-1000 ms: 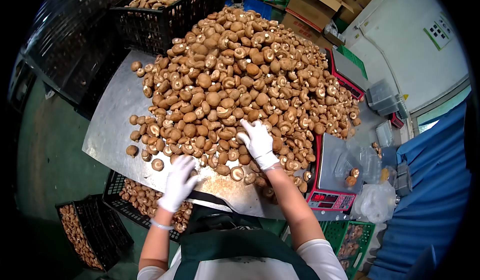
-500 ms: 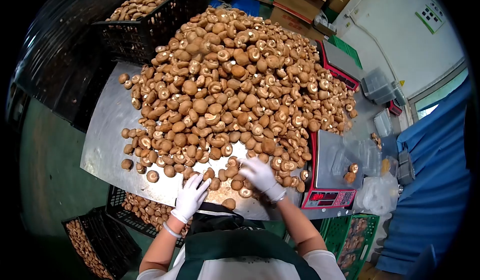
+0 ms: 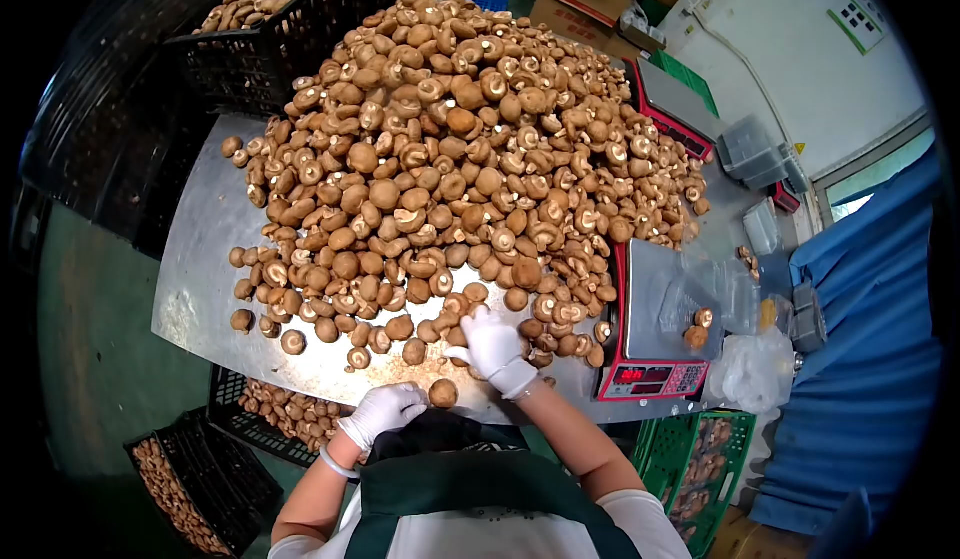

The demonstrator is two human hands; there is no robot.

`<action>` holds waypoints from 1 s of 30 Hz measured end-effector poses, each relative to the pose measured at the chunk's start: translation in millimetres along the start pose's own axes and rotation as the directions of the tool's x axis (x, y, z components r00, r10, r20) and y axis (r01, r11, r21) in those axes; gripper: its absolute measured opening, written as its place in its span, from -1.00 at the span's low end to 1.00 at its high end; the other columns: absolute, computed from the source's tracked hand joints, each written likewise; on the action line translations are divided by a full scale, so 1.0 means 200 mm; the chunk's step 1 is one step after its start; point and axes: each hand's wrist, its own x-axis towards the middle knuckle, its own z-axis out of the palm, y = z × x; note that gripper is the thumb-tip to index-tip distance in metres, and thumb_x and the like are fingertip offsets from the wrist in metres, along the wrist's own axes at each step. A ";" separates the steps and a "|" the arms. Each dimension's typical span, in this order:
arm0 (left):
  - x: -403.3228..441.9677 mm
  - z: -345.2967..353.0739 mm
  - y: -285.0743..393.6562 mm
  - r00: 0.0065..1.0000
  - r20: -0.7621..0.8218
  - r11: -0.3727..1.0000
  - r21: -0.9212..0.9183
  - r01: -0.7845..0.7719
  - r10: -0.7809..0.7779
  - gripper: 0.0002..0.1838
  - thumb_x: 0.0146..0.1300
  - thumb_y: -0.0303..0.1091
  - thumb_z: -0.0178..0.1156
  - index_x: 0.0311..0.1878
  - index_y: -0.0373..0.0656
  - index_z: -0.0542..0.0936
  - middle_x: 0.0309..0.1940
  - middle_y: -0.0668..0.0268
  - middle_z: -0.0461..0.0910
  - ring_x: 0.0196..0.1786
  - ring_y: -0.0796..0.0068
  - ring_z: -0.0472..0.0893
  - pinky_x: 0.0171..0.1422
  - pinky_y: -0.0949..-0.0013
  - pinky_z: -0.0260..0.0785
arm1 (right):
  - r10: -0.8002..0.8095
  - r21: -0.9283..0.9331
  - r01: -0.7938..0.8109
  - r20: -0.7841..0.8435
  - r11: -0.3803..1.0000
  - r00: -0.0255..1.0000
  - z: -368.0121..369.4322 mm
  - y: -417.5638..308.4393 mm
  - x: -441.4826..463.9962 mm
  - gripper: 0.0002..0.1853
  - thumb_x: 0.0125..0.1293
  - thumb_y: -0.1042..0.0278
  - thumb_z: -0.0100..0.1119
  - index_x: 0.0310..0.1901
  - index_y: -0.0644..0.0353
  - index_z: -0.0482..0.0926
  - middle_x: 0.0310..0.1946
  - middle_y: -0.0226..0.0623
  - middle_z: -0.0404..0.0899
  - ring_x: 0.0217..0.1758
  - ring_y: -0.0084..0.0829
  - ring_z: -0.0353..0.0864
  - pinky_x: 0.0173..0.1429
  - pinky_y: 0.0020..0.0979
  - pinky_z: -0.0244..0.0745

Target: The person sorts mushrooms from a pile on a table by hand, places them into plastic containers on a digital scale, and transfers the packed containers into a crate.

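Note:
Brown shiitake mushrooms (image 3: 420,169) lie in a large heap on a metal table (image 3: 195,289). My right hand (image 3: 492,349), in a white glove, is at the near edge of the heap. Its thumb stands apart from the fingers, which touch mushrooms there; no mushroom shows in its grip. Back at the table's front edge is my left hand (image 3: 385,411), also gloved, with fingers curled together. Its palm side is hidden, so I cannot see whether it holds anything. A single mushroom (image 3: 443,392) lies just right of it.
A red scale (image 3: 655,319) stands at the right, two mushrooms on its plate; a second scale (image 3: 670,109) is behind. Clear plastic boxes (image 3: 735,289) and bags (image 3: 755,369) lie beyond. Black crates (image 3: 285,59) and a green crate (image 3: 720,469) surround the table.
My left hand has drawn back towards the table's front edge, and its spread fingers have curled. My right hand has shifted slightly left. The view has tilted a little.

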 end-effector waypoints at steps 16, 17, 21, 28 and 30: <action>0.13 0.04 0.18 0.961 -0.278 0.980 0.195 0.046 0.010 -0.58 0.05 -0.18 0.36 -0.04 -0.10 0.56 -0.24 0.19 0.58 -0.25 0.14 0.62 -0.16 0.20 0.48 | 0.198 0.925 -0.302 0.259 0.231 0.945 -0.33 0.33 -0.20 -0.68 0.31 0.09 0.20 -0.08 0.15 0.59 -0.24 -0.37 0.59 -0.16 -0.54 0.56 -0.02 -0.47 0.46; 0.14 0.06 0.18 0.974 -0.224 0.973 0.226 0.051 0.001 -0.49 0.01 -0.15 0.39 0.03 -0.11 0.52 -0.20 0.16 0.57 -0.22 0.11 0.61 -0.14 0.19 0.48 | 0.137 0.792 -0.242 0.199 0.561 0.970 -0.36 0.29 -0.19 -0.73 0.27 0.11 0.25 -0.13 0.11 0.62 -0.27 -0.33 0.60 -0.20 -0.50 0.59 -0.06 -0.45 0.49; 0.15 0.11 0.13 0.985 -0.173 0.976 0.218 0.022 0.017 -0.42 0.06 -0.20 0.41 0.14 -0.12 0.46 -0.17 0.19 0.56 -0.19 0.26 0.63 -0.08 0.30 0.50 | -0.082 0.344 0.035 0.124 0.938 0.989 -0.17 0.16 -0.26 -0.63 0.05 -0.07 0.32 -0.13 -0.10 0.68 -0.15 0.00 0.59 -0.27 -0.13 0.67 -0.22 -0.25 0.59; 0.13 -0.06 0.11 0.951 0.155 0.052 -0.983 0.175 -0.268 -0.47 0.35 -0.44 0.02 0.39 -0.21 0.26 0.17 0.13 0.49 0.11 0.33 0.58 0.20 0.36 0.47 | -0.018 0.701 -0.076 0.126 0.709 0.992 -0.05 0.27 -0.21 -0.66 0.17 0.04 0.29 -0.08 0.00 0.66 -0.05 -0.19 0.59 -0.02 -0.26 0.61 0.07 -0.36 0.51; 0.16 -0.03 0.10 0.981 0.138 -0.213 -0.971 0.108 -0.135 -0.46 0.37 -0.39 -0.07 0.41 -0.25 0.21 0.22 0.06 0.45 0.19 0.14 0.55 0.24 0.26 0.48 | 0.013 0.940 -0.320 0.321 0.119 0.947 -0.03 0.35 -0.25 -0.50 0.29 -0.06 0.13 0.02 0.22 0.58 -0.03 -0.28 0.59 0.03 -0.36 0.60 0.14 -0.40 0.48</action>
